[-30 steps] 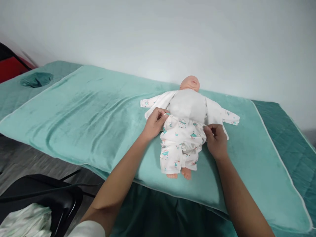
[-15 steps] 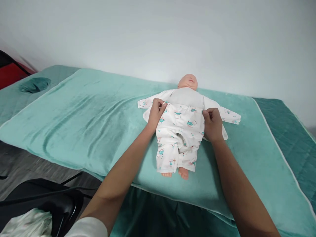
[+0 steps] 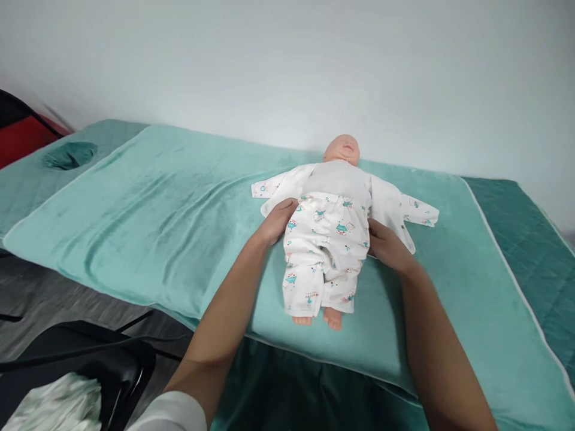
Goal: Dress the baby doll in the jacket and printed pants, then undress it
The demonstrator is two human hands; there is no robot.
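Note:
A baby doll (image 3: 344,149) lies on its back, arms spread, in an open white jacket (image 3: 386,200) with printed sleeves over a plain white top. White printed baby trousers (image 3: 332,239) cover its legs and reach up to its belly; both bare feet stick out below. My left hand (image 3: 279,221) is closed at the trousers' left edge by the waist, its fingertips tucked behind the cloth. On the opposite hip my right hand (image 3: 387,242) is closed on the trousers' side, fingers partly hidden under the doll.
A light green velvety sheet (image 3: 135,197) covers the bed, which has a face hole (image 3: 70,155) at the left end. A white wall (image 3: 287,72) rises behind. Lower left stands a black chair (image 3: 85,347) with a crumpled printed cloth (image 3: 58,404) on it.
Both hands have moved from the front waistband down and round to the trousers' sides. The waistband now lies closer against the doll's belly.

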